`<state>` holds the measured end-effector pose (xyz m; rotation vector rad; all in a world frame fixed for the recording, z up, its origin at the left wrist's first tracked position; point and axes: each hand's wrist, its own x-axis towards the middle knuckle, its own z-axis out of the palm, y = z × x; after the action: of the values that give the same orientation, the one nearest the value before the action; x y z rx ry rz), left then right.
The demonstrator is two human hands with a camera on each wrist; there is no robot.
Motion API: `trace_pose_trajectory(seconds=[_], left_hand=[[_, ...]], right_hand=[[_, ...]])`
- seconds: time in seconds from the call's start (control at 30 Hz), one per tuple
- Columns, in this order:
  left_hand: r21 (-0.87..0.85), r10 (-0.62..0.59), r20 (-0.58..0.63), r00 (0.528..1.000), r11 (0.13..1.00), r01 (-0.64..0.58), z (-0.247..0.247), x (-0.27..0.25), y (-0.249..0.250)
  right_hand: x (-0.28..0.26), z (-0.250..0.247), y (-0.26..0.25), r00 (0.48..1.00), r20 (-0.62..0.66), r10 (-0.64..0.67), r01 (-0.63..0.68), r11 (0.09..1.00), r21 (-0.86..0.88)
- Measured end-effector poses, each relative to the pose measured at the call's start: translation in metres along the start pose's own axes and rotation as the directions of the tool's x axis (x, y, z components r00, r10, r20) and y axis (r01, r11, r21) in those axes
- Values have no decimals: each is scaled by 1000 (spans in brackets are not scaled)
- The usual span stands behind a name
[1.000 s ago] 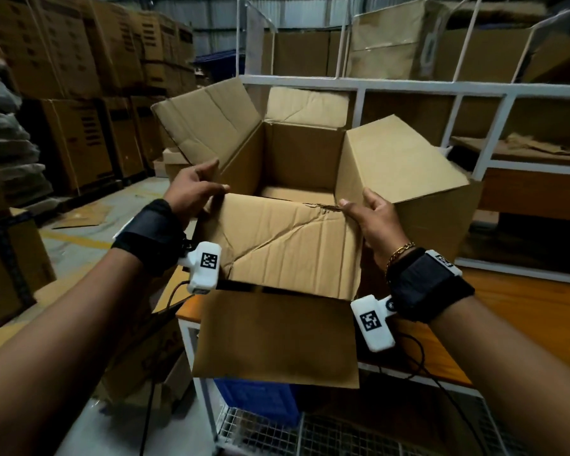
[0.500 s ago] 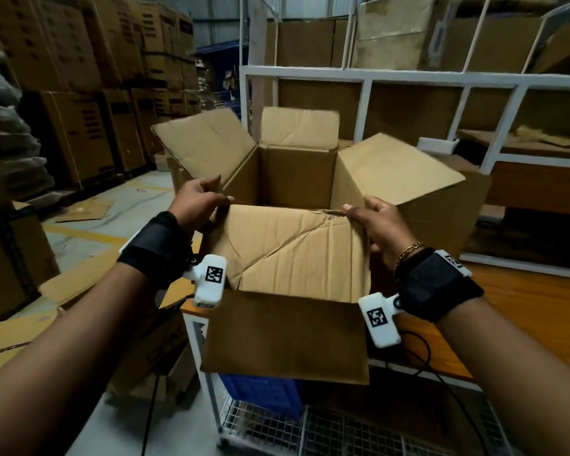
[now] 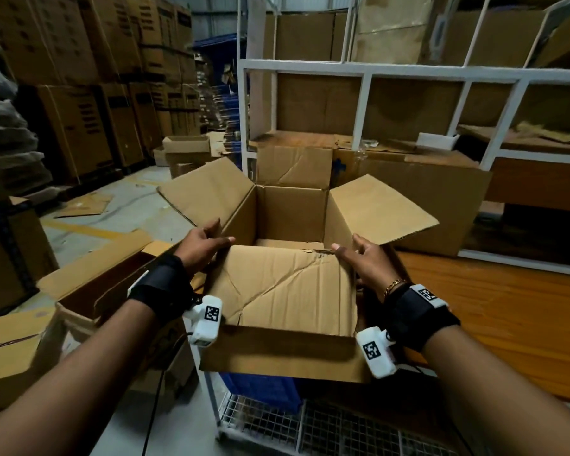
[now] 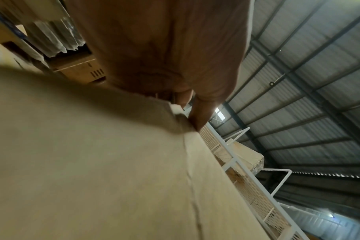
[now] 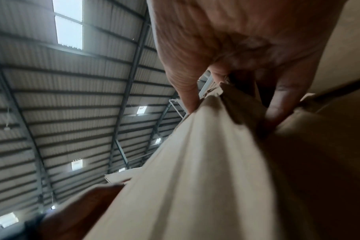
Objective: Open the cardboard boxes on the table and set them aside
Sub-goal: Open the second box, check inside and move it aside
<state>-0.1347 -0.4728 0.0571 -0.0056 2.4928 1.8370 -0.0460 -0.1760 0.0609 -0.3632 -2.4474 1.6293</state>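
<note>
An open brown cardboard box [image 3: 287,291] is held between my two hands over the near left corner of the wooden table [image 3: 494,311]. Its four flaps stand open and its inside looks empty. My left hand [image 3: 204,246] grips the near left top corner, thumb on the creased near wall. In the left wrist view the thumb [image 4: 199,116] presses on the cardboard edge [image 4: 175,123]. My right hand [image 3: 359,258] grips the near right top corner. In the right wrist view its thumb and fingers [image 5: 187,94] pinch the cardboard [image 5: 226,129].
A larger cardboard box [image 3: 425,199] lies on the table behind, against a white metal shelf frame [image 3: 369,74]. Opened boxes [image 3: 89,287] stand on the floor at the left. Stacked cartons [image 3: 79,77] fill the far left. A blue crate [image 3: 260,390] sits under the table.
The box has come down and away from me, still held in both hands at the same corners. More of the shelf and the table behind it shows.
</note>
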Motion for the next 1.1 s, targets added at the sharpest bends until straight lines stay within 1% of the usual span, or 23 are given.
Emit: trace_pose_trajectory(seconds=[0.1,0.17,0.2,0.27,0.3,0.33,0.43,0.47,0.5,0.53,0.6,0.63,0.67,0.7,0.73,0.77,0.8,0.83,0.9,0.97,1.0,1.03,1.1], left_hand=[[77,-1,-16,1000,997,2,2,6,-12],[217,-8,9,1000,976,6,3,8,-22],[312,-26,6,1000,950,23,3,7,-28],[508,-54,-27,998,859,60,4,4,-42],[566,-58,-35,998,822,67,3,2,-46],[585,-61,-39,997,808,72,3,0,-49],[574,-51,-20,998,817,53,1,-9,-51],[599,-61,1,998,799,48,0,-11,-49],[653,-82,17,996,755,51,-2,-13,-46],[734,-104,14,995,676,60,-3,-14,-41],[893,-87,-61,994,441,93,-5,-18,-26],[936,-34,-107,994,332,113,-5,-21,-16],[960,26,-134,991,250,123,-3,-23,-6],[975,75,-125,989,193,108,0,-25,2],[985,107,-78,991,160,61,5,-26,10],[989,109,-6,994,148,-10,12,-25,14],[984,85,65,994,160,-78,18,-24,17],[974,40,126,991,183,-132,24,-23,18],[965,-93,195,976,196,-174,33,-22,11],[969,-202,208,957,178,-173,36,-22,-1],[968,-228,208,951,190,-167,37,-23,-7],[962,-235,209,949,222,-157,36,-24,-13],[945,-216,211,954,296,-142,35,-27,-21]], right_hand=[[3,-4,8,999,45,14,-5,981,-194],[5,-5,19,993,93,69,-38,952,-302],[6,-4,26,988,106,111,-62,921,-385],[9,-3,44,985,81,154,-89,845,-527],[10,-3,51,987,44,152,-103,828,-552],[10,-5,57,989,1,145,-120,827,-549],[10,-18,73,989,-104,104,-142,858,-494],[10,-24,77,985,-145,95,-153,869,-471],[10,-31,79,976,-195,96,-177,873,-455],[9,-37,81,964,-253,83,-195,868,-457],[5,-47,79,930,-367,-30,-184,825,-534],[5,-50,74,910,-395,-125,-152,786,-599],[4,-51,68,895,-386,-223,-110,729,-676],[4,-50,63,886,-343,-312,-54,665,-745],[3,-46,56,885,-275,-377,5,598,-802],[2,-41,49,896,-186,-404,64,530,-845],[2,-35,43,914,-83,-397,127,474,-872],[2,-28,38,935,19,-355,187,444,-876],[4,-17,35,967,165,-195,239,466,-852],[8,-12,42,973,228,-27,212,489,-846],[8,-11,49,971,236,26,193,498,-845],[8,-11,56,970,237,56,174,522,-835],[6,-8,67,972,227,61,152,574,-804]])
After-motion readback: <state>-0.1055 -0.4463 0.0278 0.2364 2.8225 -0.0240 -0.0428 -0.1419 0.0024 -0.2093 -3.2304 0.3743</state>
